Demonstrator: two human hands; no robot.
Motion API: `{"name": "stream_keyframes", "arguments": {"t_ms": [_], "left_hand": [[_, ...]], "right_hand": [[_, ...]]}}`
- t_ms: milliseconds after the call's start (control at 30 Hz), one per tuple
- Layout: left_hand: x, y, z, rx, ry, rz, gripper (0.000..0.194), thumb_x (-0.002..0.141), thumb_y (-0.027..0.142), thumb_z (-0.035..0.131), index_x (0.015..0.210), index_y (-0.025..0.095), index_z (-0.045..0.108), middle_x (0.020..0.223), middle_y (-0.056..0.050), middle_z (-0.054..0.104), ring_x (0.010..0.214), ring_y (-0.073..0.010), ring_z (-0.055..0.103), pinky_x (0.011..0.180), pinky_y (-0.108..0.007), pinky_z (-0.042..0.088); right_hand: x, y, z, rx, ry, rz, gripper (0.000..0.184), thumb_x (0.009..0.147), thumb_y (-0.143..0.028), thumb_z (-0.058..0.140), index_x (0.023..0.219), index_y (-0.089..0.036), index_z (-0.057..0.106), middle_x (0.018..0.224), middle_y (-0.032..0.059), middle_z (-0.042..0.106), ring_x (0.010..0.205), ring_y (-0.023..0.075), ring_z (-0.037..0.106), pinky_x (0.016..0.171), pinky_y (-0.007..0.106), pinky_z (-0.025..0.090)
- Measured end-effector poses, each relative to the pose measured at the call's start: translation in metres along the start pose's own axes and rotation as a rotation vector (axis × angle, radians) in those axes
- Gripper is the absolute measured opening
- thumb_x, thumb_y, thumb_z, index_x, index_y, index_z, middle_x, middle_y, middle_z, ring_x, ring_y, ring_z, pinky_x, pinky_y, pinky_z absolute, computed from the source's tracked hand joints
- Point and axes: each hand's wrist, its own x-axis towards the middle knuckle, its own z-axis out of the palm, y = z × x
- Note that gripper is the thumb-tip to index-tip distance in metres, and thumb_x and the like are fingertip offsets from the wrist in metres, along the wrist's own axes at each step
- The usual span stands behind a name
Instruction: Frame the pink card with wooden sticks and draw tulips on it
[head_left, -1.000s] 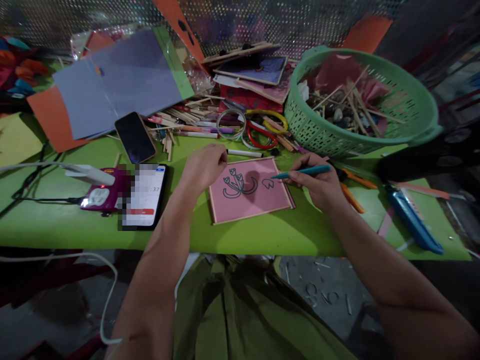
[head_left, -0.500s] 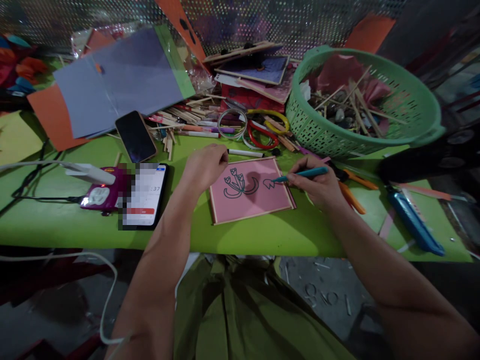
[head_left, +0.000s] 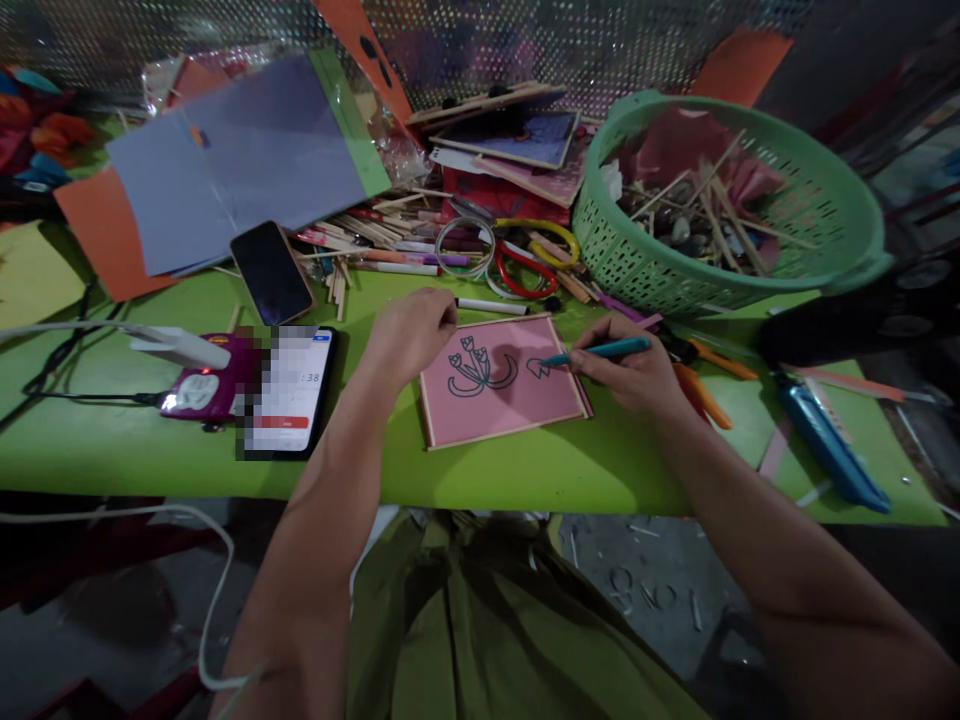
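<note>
A pink card [head_left: 510,415] with thin wooden-stick edging lies on the bench. Dark outlines of tulip-like flowers and curved leaves fill its left part, with a small unfinished-looking outline at the right. My right hand [head_left: 630,365] grips a teal marker pen [head_left: 607,348], its tip on or just over that small outline. Over the card's upper left corner, my left hand [head_left: 416,330] rests with fingers curled in; whatever they hold, if anything, is hidden. Just beyond it lies a white marker [head_left: 491,306] with a dark end.
A green basket [head_left: 720,285] of sticks and stones stands at the back right. Scissors [head_left: 555,245], tape roll [head_left: 465,248] and sticks crowd the rear. Left are two phones [head_left: 271,272], a purple power socket [head_left: 199,390] and cables. Orange-handled pliers [head_left: 705,395] and a blue cutter [head_left: 832,445] lie right.
My right hand and the teal marker have shifted very slightly left and down over the small outline. My left hand and the card look unmoved.
</note>
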Motion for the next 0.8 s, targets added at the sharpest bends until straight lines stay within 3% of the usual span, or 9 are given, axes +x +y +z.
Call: {"name": "stream_keyframes", "arguments": {"t_ms": [367,800], "left_hand": [[-0.0005,0.0018,-0.0007,-0.004,0.002,-0.006,0.026,0.089,0.015,0.054,0.103,0.022,0.075,0.11,-0.009,0.077,0.1,-0.0265,0.069,0.084,-0.035,0.05],[-0.0004,0.0024,-0.0013,-0.002,0.0,-0.013,0.023,0.089,0.015,0.056,0.1,0.022,0.074,0.11,-0.008,0.077,0.101,-0.0263,0.069,0.083,-0.035,0.05]], "right_hand": [[-0.0006,-0.0008,0.0018,-0.045,0.006,-0.013,0.031,0.073,-0.048,0.091,0.076,-0.025,0.07,0.073,-0.0005,0.066,0.066,0.0164,0.06,0.057,0.03,0.052],[-0.0003,-0.0029,0.0038,-0.063,-0.019,-0.026,0.037,0.072,-0.055,0.09,0.075,-0.025,0.07,0.071,-0.0002,0.067,0.064,0.0172,0.061,0.058,0.03,0.049]]}}
